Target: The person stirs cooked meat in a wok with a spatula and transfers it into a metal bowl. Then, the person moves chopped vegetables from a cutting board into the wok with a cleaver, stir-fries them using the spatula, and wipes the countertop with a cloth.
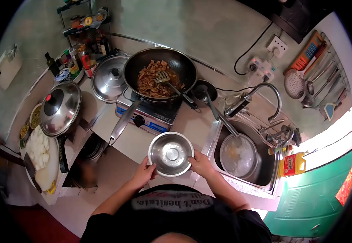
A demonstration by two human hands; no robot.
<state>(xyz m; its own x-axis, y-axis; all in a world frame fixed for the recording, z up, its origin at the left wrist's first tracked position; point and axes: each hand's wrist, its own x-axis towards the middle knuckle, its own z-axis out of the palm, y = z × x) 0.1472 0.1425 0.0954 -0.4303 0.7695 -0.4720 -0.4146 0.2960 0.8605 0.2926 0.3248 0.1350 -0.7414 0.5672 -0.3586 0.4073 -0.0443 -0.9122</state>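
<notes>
A shiny metal bowl (172, 139) is held level in front of my body, and nothing shows inside it. My left hand (143, 173) grips its lower left rim, thumb over the edge. On the opposite side, my right hand (203, 165) is closed on the right rim. Beyond the bowl, a wok (188, 65) of browned chopped food (151, 75) sits on a portable gas stove (143, 117). A slotted spatula (176, 90) rests in the wok. To the right, a sink (261, 182) holds a metal basin (245, 152) of cloudy water.
A large lid (107, 83) leans left of the wok, near a lidded pan (60, 107). White chopped food lies on a cutting board (44, 180) beside a cleaver (32, 172). A faucet (279, 99) arches over the sink; a yellow jug (299, 164) stands right of it.
</notes>
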